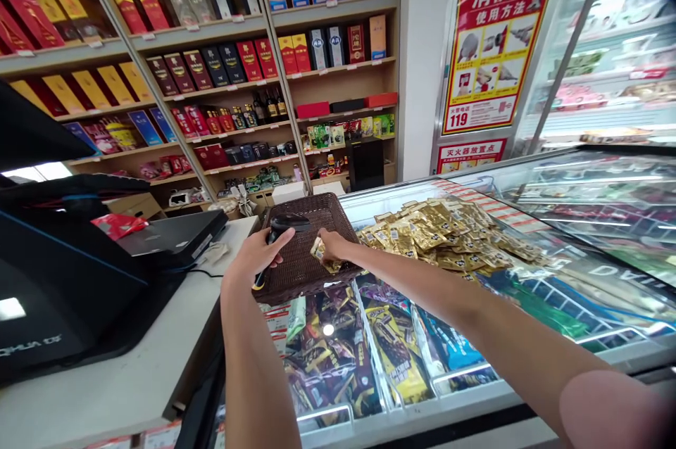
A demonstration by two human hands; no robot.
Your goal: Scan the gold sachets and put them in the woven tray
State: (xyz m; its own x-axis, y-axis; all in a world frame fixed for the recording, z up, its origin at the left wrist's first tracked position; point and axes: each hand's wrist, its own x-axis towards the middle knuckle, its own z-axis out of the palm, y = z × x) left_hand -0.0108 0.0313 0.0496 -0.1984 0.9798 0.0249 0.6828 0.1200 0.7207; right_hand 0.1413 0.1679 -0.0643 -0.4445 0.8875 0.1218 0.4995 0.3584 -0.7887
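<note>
My left hand (258,253) is wrapped round the handle of a black barcode scanner (289,222), its head pointing right over a dark brown wicker basket (306,262). Inside the basket's right half, my right hand (332,245) grips a small gold packet (324,257). Beside the basket, a broad heap of similar gold packets (427,231) lies on the glass lid of a freezer (370,206). The basket rests on the same lid, at the end nearest the counter. Part of the held packet is hidden by my fingers.
A white counter (132,386) on the left carries a black checkout terminal (63,280) and a dark flat device (177,238). Wrapped ice creams (396,350) show through the freezer glass. Shelves of boxed goods (222,69) line the back wall, with a red poster (496,41) on the right.
</note>
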